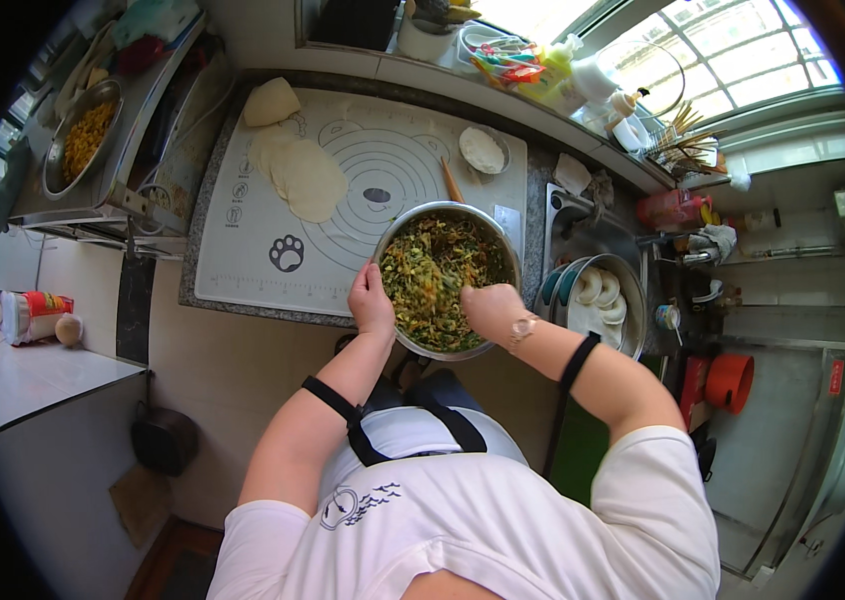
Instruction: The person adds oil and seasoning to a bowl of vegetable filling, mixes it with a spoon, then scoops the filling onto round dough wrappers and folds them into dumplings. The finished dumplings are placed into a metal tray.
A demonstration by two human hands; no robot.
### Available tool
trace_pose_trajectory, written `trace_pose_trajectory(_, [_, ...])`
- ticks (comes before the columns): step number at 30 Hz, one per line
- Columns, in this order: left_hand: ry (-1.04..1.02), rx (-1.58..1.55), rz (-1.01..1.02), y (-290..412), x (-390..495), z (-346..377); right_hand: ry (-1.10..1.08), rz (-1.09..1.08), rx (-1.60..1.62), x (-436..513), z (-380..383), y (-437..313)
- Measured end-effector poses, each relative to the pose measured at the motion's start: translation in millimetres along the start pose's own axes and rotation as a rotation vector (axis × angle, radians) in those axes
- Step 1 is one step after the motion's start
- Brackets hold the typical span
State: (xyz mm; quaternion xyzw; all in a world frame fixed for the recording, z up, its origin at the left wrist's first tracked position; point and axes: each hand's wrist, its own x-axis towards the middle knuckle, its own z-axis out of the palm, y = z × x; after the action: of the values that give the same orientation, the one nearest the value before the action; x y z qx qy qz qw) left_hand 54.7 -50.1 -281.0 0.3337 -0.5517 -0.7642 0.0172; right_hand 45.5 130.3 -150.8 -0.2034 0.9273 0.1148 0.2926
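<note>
A steel bowl (509, 251) full of chopped green and yellow filling (422, 274) rests at the near edge of a printed silicone mat. My left hand (372, 298) grips the bowl's left rim. Over the bowl's right side is my right hand (490, 311), its fingers curled at the filling; part of the filling is blurred, and whatever the hand may hold is hidden. Overlapping round dough wrappers (310, 180) lie on the mat, with a lump of dough (271, 102) at its far left corner. A wooden rolling pin (452, 180) lies partly behind the bowl, near a bowl of flour (482, 150).
On the right, a round pan (640, 307) of shaped dumplings stands by the steel sink (561, 217). A dough scraper (507, 223) lies on the mat's right side. Bottles and utensils line the window ledge. A bowl of yellow food (55, 161) sits on the left stand.
</note>
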Motion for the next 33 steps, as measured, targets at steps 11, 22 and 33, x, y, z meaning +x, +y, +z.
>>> trace_pose_trajectory(11, [-0.043, -0.067, -0.004, 7.1, -2.3, -0.5, 0.630, -0.613, -0.351, 48.2, -57.7, 0.8])
trace_pose_trajectory(22, [-0.002, -0.029, 0.002, 1.2, -2.5, 0.3, -0.059, 0.024, -0.352, 29.2, -5.6, 64.2])
trace_pose_trajectory(33, [0.009, 0.032, -0.024, 6.1, -1.1, 0.9, 0.114, 0.047, 0.121, 4.0, 4.4, 9.8])
